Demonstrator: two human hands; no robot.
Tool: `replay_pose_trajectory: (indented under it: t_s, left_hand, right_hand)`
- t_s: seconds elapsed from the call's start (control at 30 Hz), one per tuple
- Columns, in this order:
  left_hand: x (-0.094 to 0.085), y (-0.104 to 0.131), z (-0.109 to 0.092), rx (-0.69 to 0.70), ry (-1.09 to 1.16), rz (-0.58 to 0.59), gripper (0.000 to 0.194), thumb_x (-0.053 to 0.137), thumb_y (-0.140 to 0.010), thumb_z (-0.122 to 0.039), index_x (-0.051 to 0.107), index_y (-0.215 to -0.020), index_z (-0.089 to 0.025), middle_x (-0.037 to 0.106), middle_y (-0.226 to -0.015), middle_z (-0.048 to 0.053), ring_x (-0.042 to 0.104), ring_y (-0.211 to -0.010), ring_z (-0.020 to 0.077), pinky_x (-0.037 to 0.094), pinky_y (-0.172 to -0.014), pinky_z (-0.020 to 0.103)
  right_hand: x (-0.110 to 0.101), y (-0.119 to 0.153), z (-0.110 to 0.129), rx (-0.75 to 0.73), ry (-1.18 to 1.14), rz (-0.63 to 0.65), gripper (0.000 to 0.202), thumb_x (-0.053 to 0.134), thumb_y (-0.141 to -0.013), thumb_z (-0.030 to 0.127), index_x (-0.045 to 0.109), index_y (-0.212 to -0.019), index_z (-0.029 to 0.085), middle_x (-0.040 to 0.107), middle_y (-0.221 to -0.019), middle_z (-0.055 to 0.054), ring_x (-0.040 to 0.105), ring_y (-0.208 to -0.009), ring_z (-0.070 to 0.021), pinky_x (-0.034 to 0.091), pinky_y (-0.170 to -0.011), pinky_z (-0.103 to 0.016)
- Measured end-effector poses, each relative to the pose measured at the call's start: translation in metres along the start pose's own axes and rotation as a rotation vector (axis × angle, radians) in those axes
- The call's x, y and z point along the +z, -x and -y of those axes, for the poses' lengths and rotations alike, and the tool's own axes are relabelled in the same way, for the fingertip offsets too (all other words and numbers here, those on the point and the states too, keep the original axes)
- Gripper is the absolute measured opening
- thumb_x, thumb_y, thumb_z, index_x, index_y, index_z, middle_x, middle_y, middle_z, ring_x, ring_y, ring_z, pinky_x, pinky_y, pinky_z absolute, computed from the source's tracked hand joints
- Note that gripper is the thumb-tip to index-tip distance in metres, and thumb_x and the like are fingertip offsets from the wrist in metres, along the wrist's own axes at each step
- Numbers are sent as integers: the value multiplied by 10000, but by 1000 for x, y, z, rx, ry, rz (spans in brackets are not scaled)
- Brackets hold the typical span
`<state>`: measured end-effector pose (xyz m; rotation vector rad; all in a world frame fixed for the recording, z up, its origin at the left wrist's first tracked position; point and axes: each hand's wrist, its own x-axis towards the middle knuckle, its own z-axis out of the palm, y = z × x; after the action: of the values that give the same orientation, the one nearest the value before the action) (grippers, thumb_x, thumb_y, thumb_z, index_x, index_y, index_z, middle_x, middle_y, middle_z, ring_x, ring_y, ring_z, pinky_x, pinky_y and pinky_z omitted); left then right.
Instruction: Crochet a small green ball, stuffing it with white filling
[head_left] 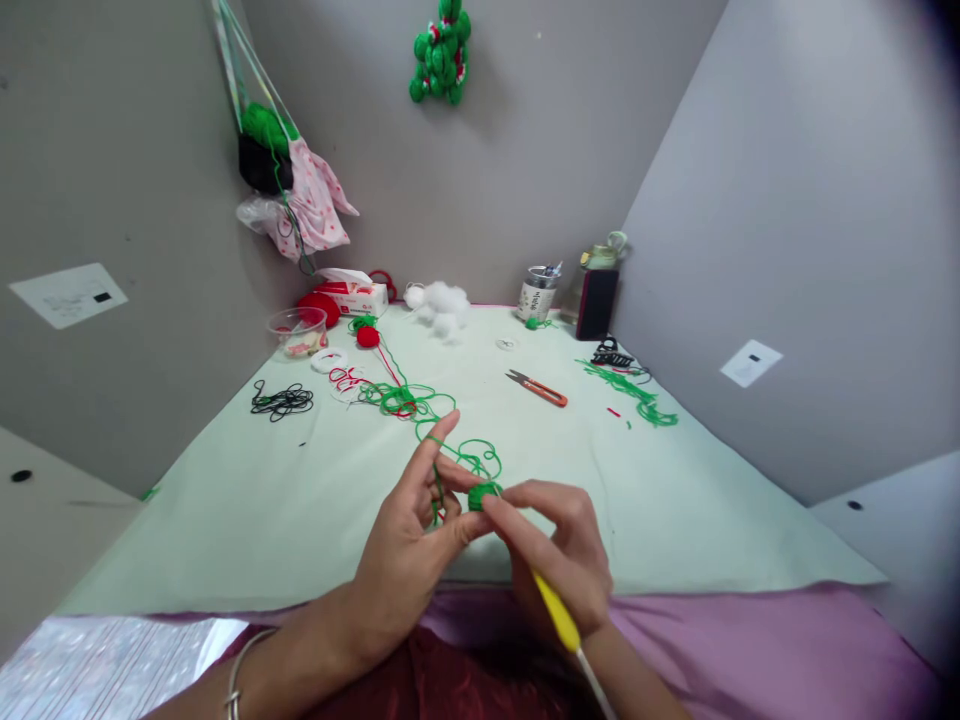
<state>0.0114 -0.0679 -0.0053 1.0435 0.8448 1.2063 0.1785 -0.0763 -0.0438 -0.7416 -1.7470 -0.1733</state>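
A small green crocheted piece (484,495) sits between both hands near the table's front. My left hand (412,530) pinches its left side between thumb and a finger, index finger raised with green yarn (424,425) running over it. My right hand (559,550) grips a crochet hook with a yellow handle (556,612), its tip at the green piece. Loops of green yarn (480,458) lie just beyond the fingers and lead back to a tangle of green and red yarn (397,400).
Orange-handled snips (538,388) lie mid-table. Black cord (281,401), a clear tub (298,330) and a tissue box (352,298) stand left. White stuffing (442,305), a pen tin (537,295) and a phone (598,305) are at the back. Green strands (637,392) lie right.
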Motion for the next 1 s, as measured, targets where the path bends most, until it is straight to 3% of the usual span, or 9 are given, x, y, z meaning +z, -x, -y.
replay_pose_trajectory:
  t_s: [0.1, 0.23, 0.33, 0.67, 1.0]
  left_hand:
    - [3, 2, -2, -171, 194, 79, 879, 918, -763, -375, 508, -1536, -299, 606, -995, 1, 546, -866, 132, 441, -794, 270]
    - [1, 0, -6, -367, 378, 154, 914, 961, -704, -328, 540, -1511, -242, 628, -1039, 21, 545, -880, 116, 421, -796, 240]
    - [-2, -2, -6, -346, 398, 150, 973, 987, -656, -282, 537, -1518, -246, 621, -1079, 27, 568, -954, 137, 423, -868, 245]
    - [-10, -6, -9, -188, 200, 157, 968, 928, -679, -203, 509, -1545, -304, 554, -972, -11, 525, -900, 143, 418, -847, 269]
    - [-11, -9, -15, -300, 235, 288, 616, 764, -820, -316, 645, -1413, -197, 575, -940, 14, 621, -700, 127, 357, -582, 244]
  right_hand:
    - [3, 9, 1, -109, 72, -78, 470, 674, -927, 38, 710, -1356, 227, 703, -1088, -97, 692, -1023, -233, 625, -808, -357]
    - [6, -2, 4, 126, -258, -160, 344, 631, -998, 128, 755, -1256, 318, 719, -1013, -49, 704, -907, -185, 607, -698, -314]
    - [3, -12, 3, 267, -473, -136, 253, 580, -1046, 220, 771, -1189, 305, 751, -985, -47, 708, -895, -185, 605, -728, -326]
    - [-16, -14, -2, 392, -639, -15, 220, 593, -1034, 192, 785, -1107, 270, 787, -975, -43, 711, -892, -187, 582, -779, -342]
    - [-13, -28, -6, 814, -1065, -64, 187, 709, -970, 341, 813, -867, 224, 742, -788, -27, 670, -620, -111, 536, -590, -233]
